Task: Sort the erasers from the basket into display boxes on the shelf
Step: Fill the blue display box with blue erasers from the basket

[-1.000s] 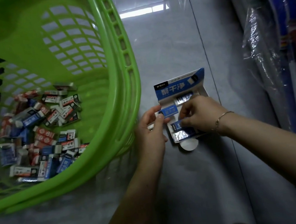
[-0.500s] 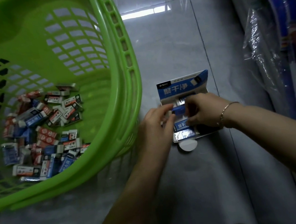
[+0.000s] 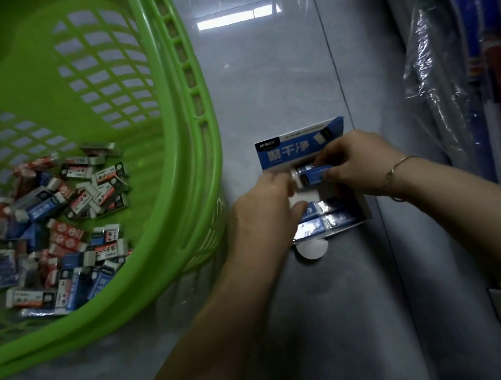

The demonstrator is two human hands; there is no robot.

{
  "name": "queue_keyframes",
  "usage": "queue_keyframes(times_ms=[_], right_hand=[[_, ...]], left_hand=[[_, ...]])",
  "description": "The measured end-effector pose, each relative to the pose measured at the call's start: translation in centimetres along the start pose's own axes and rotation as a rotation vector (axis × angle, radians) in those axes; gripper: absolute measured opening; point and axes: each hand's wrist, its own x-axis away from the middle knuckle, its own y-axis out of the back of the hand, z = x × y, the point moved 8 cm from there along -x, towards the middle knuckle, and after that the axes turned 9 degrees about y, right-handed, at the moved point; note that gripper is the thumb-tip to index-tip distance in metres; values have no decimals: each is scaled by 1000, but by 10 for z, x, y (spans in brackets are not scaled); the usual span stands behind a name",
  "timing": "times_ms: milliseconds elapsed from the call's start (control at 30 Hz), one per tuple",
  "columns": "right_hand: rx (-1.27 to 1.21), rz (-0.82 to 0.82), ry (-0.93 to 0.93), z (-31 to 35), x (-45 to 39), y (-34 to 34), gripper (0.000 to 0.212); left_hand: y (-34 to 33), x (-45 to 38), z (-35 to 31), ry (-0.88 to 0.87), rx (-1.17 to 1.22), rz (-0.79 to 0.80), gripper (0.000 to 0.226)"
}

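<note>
Both hands hold one blue eraser point(image 3: 314, 175) over the display box point(image 3: 301, 148), left hand point(image 3: 264, 210) fingers and right hand point(image 3: 357, 163) fingers pinching its ends, beside the green basket point(image 3: 187, 108).

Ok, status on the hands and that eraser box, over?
Both hands over the display box. Right hand pinching a blue eraser, left hand steadying its white end. Two blue erasers already boxed. Basket alongside, nothing blocking.
</note>
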Motion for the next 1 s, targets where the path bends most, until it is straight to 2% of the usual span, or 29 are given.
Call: queue_keyframes(times_ms=[133,333,467,600,800,900,1000], right_hand=[[226,36,22,1,-1,6,17],[548,72,135,3,5,-9,21],[589,112,160,4,8,-9,26],[562,147,165,4,7,-11,28],[630,155,181,4,8,-12,29],[674,28,242,11,10,-2,25],[693,-57,331,19,15,1,37]], left_hand=[[-14,4,-20,-114,-180,29,29],[-31,-6,-17,-22,-209,183,27],[-40,-13,-13,57,-163,298,27],[-42,-14,-8,157,-36,374,18],[-35,-10,-13,140,-91,278,24],[-20,-11,-13,109,-60,170,28],[-6,-14,-11,83,-94,59,30]])
